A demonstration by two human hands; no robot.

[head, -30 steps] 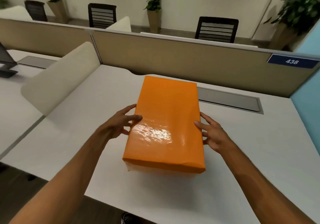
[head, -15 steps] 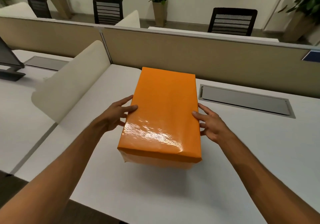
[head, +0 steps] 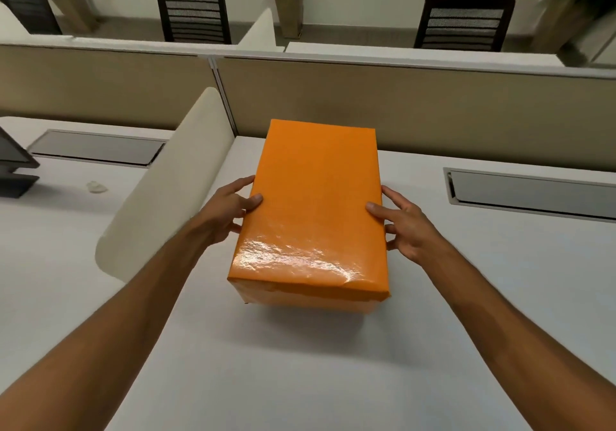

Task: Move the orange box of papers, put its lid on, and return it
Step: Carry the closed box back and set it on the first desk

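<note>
The orange box point(head: 316, 210) is long and glossy, with its orange lid on top, so the papers inside are hidden. It is over the white desk point(head: 300, 364) in the middle of the view; its near end seems slightly raised off the surface. My left hand point(head: 230, 212) grips its left side with the thumb on the lid. My right hand point(head: 405, 224) grips the right side in the same way.
A cream curved divider point(head: 166, 190) stands at the left of the box. A beige partition wall point(head: 400, 104) runs behind it. A grey cable tray point(head: 533, 194) is set in the desk at right. A monitor base point(head: 13, 170) sits far left.
The box, held in both hands, has moved left and toward the partition, nearer the curved divider. The view has swung left with it.
</note>
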